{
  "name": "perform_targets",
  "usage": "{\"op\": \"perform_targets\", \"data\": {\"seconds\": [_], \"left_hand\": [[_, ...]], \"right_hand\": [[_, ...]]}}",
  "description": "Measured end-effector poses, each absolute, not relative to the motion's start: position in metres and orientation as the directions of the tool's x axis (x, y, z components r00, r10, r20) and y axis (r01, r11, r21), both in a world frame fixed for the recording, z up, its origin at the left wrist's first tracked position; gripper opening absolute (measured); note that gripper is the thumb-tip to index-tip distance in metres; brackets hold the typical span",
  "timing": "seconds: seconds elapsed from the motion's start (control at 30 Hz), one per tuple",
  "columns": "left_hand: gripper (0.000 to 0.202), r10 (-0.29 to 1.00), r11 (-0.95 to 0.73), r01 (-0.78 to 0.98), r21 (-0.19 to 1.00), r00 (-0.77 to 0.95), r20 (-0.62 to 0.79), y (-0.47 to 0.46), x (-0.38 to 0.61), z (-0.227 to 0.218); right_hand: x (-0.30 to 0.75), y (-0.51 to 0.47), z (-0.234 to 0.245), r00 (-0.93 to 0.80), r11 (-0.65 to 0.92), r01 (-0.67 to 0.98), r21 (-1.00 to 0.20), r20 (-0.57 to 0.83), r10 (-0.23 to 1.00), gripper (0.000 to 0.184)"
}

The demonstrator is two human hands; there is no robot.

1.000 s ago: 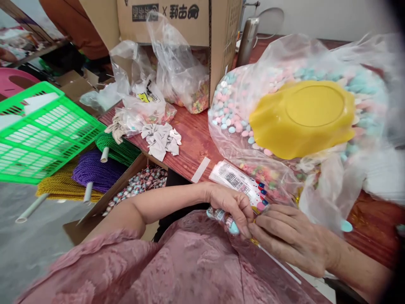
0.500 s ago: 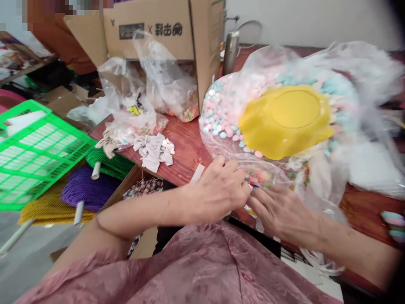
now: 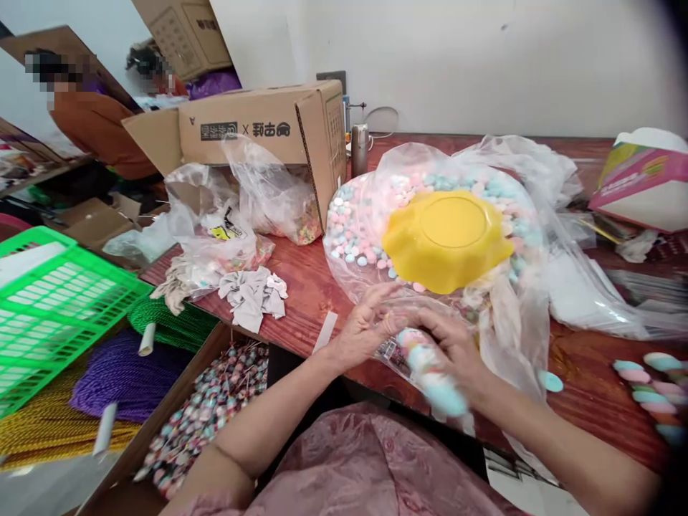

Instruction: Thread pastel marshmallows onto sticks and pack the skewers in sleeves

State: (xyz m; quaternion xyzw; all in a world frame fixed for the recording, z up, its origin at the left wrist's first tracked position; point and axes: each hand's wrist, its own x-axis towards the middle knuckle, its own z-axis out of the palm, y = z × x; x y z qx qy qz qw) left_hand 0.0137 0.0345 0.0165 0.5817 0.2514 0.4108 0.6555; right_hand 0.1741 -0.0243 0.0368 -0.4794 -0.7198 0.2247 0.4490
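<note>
Bench (image 3: pixel 317 287): red-brown wood, crowded with packing stuff, front edge just above the lap.
Cardboard box (image 3: pixel 258 129): back left, limp clear bags slumped against it.
Candy bag (image 3: pixel 355 229): big clear sack of pink and blue sweets, mid-bench, just behind both hands.
Yellow bowl (image 3: pixel 446 240): upside down on top of those sweets.
Carton of wrapped sticks (image 3: pixel 215 408): under the bench edge, left of the lap.
Right hand (image 3: pixel 462 351): grip closed around the lower part of the candy roll.
Left hand (image 3: pixel 365 330): fingertips gathered at the roll's upper end; pinching or merely touching, cannot tell through the blur.
Candy roll (image 3: pixel 430 373): pastel stack in a clear sleeve, slanted, held between both hands over the bench's front edge. Probably best kept straight: firm but gentle squeeze low down, sleeve drawn taut at the top, no sweet left to slip sideways.
</note>
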Motion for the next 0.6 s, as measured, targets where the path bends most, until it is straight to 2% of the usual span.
{"op": "perform_targets", "data": {"seconds": [0.07,0.1,0.17,0.2,0.27,0.33,0.4,0.43,0.5,0.53,0.57,0.6], "left_hand": [[0.054,0.826,0.195,-0.297,0.935,0.564,0.007,0.027,0.014,0.015],[0.059,0.774,0.316,-0.307,0.898,0.631,-0.056,0.023,0.014,0.014],[0.063,0.626,0.488,-0.264,0.832,0.770,-0.123,0.016,0.012,0.012],[0.061,0.567,0.520,-0.224,0.824,0.812,-0.138,0.013,0.010,0.013],[0.053,0.561,0.466,-0.163,0.869,0.815,-0.148,0.010,0.004,0.018],[0.041,0.661,0.266,-0.090,0.960,0.741,-0.114,0.009,-0.001,0.025],[0.030,0.771,-0.072,0.029,0.997,0.635,0.037,0.009,-0.006,0.028],[0.025,0.789,-0.261,0.100,0.960,0.596,0.152,0.010,-0.008,0.028],[0.024,0.736,-0.581,0.216,0.785,0.552,0.392,0.011,-0.012,0.023],[0.026,0.685,-0.687,0.259,0.679,0.543,0.486,0.011,-0.014,0.019],[0.028,0.640,-0.754,0.302,0.583,0.539,0.548,0.011,-0.016,0.014],[0.029,0.600,-0.797,0.338,0.501,0.542,0.589,0.010,-0.018,0.010]], "right_hand": [[0.182,-0.019,0.032,-0.158,0.573,0.632,-0.522,0.637,0.754,0.016],[0.186,-0.017,0.029,-0.199,0.615,0.684,-0.393,0.710,0.675,0.017],[0.190,-0.015,0.023,-0.286,0.653,0.727,-0.212,0.771,0.569,0.022],[0.191,-0.015,0.020,-0.316,0.660,0.735,-0.155,0.783,0.536,0.024],[0.191,-0.013,0.017,-0.345,0.662,0.740,-0.118,0.779,0.524,0.023],[0.188,-0.013,0.016,-0.307,0.650,0.733,-0.201,0.755,0.579,0.018],[0.183,-0.013,0.019,-0.200,0.596,0.682,-0.424,0.676,0.709,0.012],[0.180,-0.013,0.020,-0.127,0.531,0.615,-0.583,0.592,0.796,0.012],[0.174,-0.015,0.022,-0.015,0.283,0.333,-0.899,0.295,0.955,0.019],[0.171,-0.017,0.023,-0.029,0.107,0.134,-0.985,0.104,0.994,0.024],[0.167,-0.020,0.022,-0.101,-0.075,-0.068,-0.995,-0.068,0.993,0.028],[0.163,-0.023,0.022,-0.205,-0.233,-0.232,-0.944,-0.187,0.961,0.030]]}}
